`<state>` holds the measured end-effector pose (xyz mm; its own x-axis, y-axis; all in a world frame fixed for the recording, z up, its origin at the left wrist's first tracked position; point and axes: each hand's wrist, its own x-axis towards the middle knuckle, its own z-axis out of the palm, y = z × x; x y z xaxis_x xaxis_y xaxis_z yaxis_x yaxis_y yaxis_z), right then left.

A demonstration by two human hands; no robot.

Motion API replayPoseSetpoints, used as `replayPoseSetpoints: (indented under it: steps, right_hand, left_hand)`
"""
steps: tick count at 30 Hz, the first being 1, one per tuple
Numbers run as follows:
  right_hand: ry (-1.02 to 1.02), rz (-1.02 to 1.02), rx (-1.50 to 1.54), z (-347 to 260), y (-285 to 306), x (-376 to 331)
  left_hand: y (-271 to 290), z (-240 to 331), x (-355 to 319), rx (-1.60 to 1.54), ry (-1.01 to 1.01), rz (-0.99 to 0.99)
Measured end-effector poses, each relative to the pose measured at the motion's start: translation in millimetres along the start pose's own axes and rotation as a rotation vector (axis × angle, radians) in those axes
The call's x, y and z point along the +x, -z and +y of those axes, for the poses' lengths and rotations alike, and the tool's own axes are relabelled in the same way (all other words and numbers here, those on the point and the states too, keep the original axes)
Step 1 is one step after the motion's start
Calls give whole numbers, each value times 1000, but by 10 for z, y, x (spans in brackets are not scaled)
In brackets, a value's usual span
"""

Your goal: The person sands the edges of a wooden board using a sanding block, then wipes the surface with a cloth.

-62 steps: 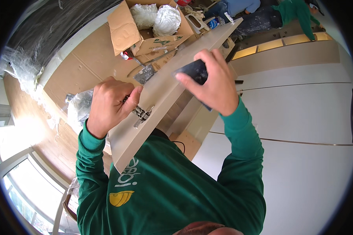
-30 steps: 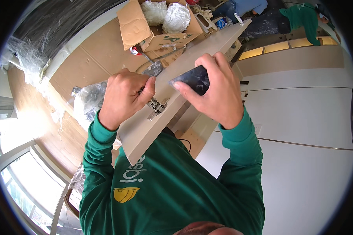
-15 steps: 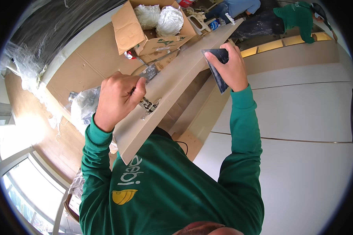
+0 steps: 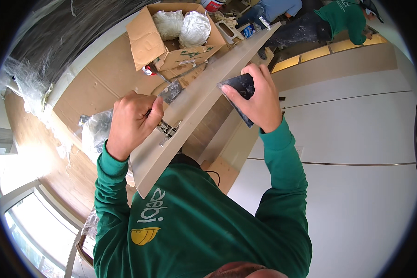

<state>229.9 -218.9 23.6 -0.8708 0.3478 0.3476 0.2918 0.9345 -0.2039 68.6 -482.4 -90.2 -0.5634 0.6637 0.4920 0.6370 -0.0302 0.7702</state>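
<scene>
Your right hand (image 4: 260, 99), clasping a black block (image 4: 242, 87), has moved toward you along the board's (image 4: 201, 91) right edge; your left hand (image 4: 133, 121) clenches the hinge (image 4: 167, 129) on its face

My left hand (image 4: 134, 123) is curled into a tight fist, knuckles up, its thumb (image 4: 155, 112) laid along the inner side and pointing away from me. My left forearm (image 4: 112, 183) rises behind it from a bent elbow. Well apart and slightly farther forward, my right hand (image 4: 262, 99) makes a wide clasp, thumb opposing the bent fingers (image 4: 254, 70). My right forearm (image 4: 281, 157) slants inward, its sleeve reaching the wrist.
</scene>
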Motion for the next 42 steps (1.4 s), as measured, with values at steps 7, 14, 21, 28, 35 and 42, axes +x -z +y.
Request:
replayPoseSetpoints:
  steps: [7, 14, 21, 28, 35, 42]
  right_hand:
    - [15, -11, -29, 1, 2, -73]
    - [17, -6, -18, -44, -14, -69]
    - [22, -12, -8, -64, -15, -29]
    - [60, -59, 28, -385, 25, -154]
    - [54, -36, 39, -497, 6, -215]
    - [92, -13, 0, -484, -19, -218]
  left_hand:
    - [-32, 3, 5, -4, -2, 44]
    - [-7, 6, -1, 3, 3, 40]
    - [1, -2, 12, 4, 11, 36]
    - [3, 4, 10, 13, 6, 19]
    - [6, 3, -7, 3, 16, 16]
    - [-9, 8, -30, -2, 19, 25]
